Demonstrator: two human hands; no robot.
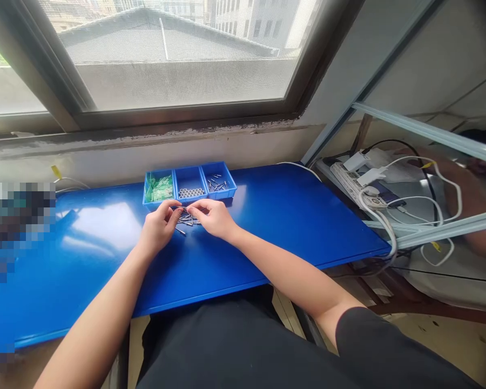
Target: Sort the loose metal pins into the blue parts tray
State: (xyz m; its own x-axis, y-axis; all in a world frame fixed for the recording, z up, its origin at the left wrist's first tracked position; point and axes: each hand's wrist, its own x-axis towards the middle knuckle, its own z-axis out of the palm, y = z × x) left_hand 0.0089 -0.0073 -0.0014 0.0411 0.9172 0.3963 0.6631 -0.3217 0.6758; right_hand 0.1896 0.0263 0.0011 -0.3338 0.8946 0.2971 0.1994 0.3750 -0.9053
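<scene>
Blue tabletop [81, 270]: left hand [160, 224], right hand [210, 216] over scattered metal pins [188, 220].

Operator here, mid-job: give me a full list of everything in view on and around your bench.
table top: one, blue, beneath the window
parts tray: one, blue, three compartments, at the table's far edge
small pieces: many, green, left compartment
short cylinders: many, silver, middle compartment
tray pins: several, silver, right compartment
loose pins: many, silver, on the table before the tray
power strip: one, white, right of the table
left hand: one, bare, at the loose pins
right hand: one, bare, at the loose pins
</scene>
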